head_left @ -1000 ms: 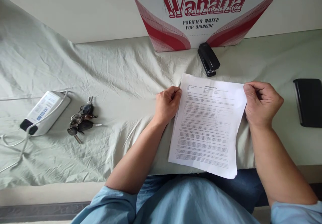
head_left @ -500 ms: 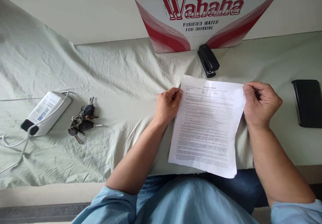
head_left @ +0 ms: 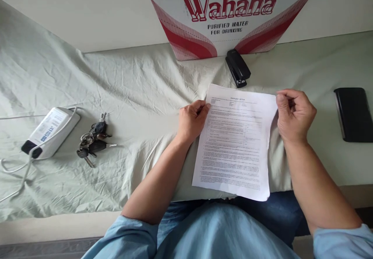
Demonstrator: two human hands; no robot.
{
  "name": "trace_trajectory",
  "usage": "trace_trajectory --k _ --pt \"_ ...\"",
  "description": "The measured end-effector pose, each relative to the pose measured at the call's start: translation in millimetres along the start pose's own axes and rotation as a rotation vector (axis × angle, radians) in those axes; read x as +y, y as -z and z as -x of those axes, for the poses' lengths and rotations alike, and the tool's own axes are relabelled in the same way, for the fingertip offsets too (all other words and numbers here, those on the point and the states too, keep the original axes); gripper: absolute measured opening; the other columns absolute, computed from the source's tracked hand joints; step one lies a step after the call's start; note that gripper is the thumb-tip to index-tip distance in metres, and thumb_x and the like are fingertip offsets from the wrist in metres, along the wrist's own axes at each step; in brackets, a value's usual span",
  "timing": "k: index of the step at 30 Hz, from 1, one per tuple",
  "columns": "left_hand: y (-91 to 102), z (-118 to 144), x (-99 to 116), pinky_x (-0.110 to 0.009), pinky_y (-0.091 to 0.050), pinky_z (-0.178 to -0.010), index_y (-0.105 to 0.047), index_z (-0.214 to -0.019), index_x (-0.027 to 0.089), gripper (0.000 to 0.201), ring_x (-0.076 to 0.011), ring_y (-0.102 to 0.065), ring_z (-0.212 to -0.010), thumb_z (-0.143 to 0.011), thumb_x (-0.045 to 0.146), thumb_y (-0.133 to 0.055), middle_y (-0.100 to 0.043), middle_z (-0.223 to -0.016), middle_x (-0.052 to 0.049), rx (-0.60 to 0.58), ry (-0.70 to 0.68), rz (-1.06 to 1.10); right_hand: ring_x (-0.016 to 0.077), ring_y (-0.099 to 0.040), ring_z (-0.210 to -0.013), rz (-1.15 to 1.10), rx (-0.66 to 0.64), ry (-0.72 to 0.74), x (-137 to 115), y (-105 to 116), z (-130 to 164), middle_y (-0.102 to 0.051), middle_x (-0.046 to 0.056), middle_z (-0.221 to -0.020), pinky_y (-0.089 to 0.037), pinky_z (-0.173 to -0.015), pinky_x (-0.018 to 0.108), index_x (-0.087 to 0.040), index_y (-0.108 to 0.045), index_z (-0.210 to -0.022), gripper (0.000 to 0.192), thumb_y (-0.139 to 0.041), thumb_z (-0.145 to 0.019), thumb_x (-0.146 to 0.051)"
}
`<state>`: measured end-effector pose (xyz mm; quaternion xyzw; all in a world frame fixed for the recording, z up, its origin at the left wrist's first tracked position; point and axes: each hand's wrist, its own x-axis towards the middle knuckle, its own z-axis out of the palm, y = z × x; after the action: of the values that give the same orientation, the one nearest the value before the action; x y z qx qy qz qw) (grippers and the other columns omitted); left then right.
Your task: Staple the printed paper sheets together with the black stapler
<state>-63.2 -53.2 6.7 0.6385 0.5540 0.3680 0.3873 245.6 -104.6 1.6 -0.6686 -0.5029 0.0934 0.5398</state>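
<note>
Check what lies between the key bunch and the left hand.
Nothing but wrinkled pale green cloth. In the head view the stretch from the key bunch to the left hand, which grips the printed sheet at its left edge, is bare fabric.

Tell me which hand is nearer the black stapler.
The left hand, by a little. It grips the paper's top left corner, below-left of the stapler; the right hand grips the top right corner, farther below-right.

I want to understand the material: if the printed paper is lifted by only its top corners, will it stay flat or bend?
The printed paper would probably bend: it looks thin. It likely weighs little, since left hand and right hand pinch only its corners.
</note>
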Motion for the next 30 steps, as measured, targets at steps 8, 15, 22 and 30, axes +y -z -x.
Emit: trace_trajectory --k 8,15,22,30 --pt "1.4 -2 -10 -0.026 -0.044 -0.062 -0.063 -0.087 0.025 0.055 -0.0124 -0.050 -0.066 -0.096 0.075 -0.086 -0.055 -0.074 0.004 0.173 0.001 0.559 0.0098 -0.058 -0.059 -0.291 0.128 -0.265 -28 54 19 -0.077 0.005 -0.078 -0.044 -0.055 0.026 -0.016 -0.083 -0.092 0.024 -0.093 -0.090 -0.038" --pt "-8.8 -10 -24 -0.032 -0.067 -0.100 -0.072 -0.100 0.027 0.037 -0.0214 -0.081 -0.109 -0.091 0.049 -0.101 -0.082 -0.107 -0.001 0.294 0.223 1.038 0.0180 -0.074 -0.077 -0.335 -0.297 -0.626 -77 109 137 -0.086 0.013 -0.103 -0.064 -0.064 0.029 -0.023 -0.088 -0.119 0.039 -0.089 -0.099 -0.057" --pt "-15.4 -12 -28 -0.038 -0.066 -0.118 -0.072 -0.106 0.027 0.033 -0.0271 -0.081 -0.130 -0.094 0.045 -0.097 -0.085 -0.113 -0.002 0.208 0.399 1.218 0.0278 -0.071 -0.131 -0.329 -0.027 -0.504 -89 61 195 -0.071 0.012 -0.148 -0.070 -0.106 0.048 -0.034 -0.070 -0.148 0.073 -0.101 -0.085 -0.055" --pt "-23.2 -14 -43 -0.038 -0.069 -0.109 -0.062 -0.107 0.028 0.049 -0.0256 -0.077 -0.132 -0.097 0.071 -0.084 -0.081 -0.125 -0.008 0.188 0.262 0.869 0.0356 -0.073 -0.147 -0.582 -0.143 -0.672 -113 20 166 -0.083 0.012 -0.141 -0.059 -0.130 0.064 -0.030 -0.070 -0.157 0.080 -0.095 -0.087 -0.061"
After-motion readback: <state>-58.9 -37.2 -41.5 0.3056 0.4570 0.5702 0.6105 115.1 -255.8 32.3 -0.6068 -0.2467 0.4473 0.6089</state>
